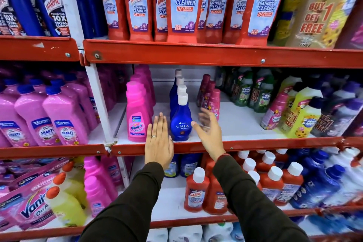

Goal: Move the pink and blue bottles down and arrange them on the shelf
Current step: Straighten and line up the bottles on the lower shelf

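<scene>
I hold my left hand [158, 139] flat, fingers pressed together, tips between the pink bottle [137, 113] and blue bottle [181, 122]. My right hand [208, 133] is spread and empty, blurred, thumb just right of the blue bottle. Both bottles stand upright on the middle shelf [245, 144].

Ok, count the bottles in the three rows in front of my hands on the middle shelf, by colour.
Bright pink Vanish bottles: 3 showing
Blue Ujala bottles: 4
Dark pink bottles: 3
Total: 10, though the back of each row is hard to make out.
</scene>
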Demonstrator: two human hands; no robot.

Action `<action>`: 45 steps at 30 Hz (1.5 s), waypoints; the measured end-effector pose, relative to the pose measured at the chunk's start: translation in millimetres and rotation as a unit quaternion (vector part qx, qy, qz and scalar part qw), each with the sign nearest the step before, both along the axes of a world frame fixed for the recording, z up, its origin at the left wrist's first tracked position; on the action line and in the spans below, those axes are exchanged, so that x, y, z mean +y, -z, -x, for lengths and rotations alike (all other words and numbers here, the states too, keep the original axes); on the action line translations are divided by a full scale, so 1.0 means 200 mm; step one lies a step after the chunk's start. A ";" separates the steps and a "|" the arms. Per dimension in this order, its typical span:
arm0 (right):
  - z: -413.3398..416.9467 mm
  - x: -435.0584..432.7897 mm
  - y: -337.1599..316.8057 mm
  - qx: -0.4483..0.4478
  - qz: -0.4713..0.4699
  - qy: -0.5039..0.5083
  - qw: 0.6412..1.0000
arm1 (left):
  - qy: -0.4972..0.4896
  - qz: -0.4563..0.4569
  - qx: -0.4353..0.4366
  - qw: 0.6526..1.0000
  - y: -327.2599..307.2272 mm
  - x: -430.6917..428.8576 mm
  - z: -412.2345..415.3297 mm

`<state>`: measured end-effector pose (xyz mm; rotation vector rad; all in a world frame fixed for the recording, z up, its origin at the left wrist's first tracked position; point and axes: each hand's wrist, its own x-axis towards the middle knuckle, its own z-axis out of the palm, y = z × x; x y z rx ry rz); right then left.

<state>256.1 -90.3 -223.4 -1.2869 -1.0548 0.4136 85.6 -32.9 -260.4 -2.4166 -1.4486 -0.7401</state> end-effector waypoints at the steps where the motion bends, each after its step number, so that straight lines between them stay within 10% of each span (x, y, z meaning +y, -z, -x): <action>1: -0.04 -0.02 -0.01 -0.002 -0.025 0.044 0.999 | 0.003 0.003 0.003 1.000 0.00 0.00 0.00; 14: -0.72 -0.18 -0.22 -0.014 -0.012 0.396 0.918 | 0.015 -0.006 -0.015 1.000 0.03 0.02 -0.01; 33: -1.08 -0.23 -0.25 0.011 0.129 0.396 0.909 | 0.004 -0.020 -0.011 1.000 0.04 0.04 -0.02; 45: -0.72 -0.20 -0.27 -0.002 0.004 0.318 0.948 | 0.011 -0.025 -0.005 1.000 0.05 0.05 -0.01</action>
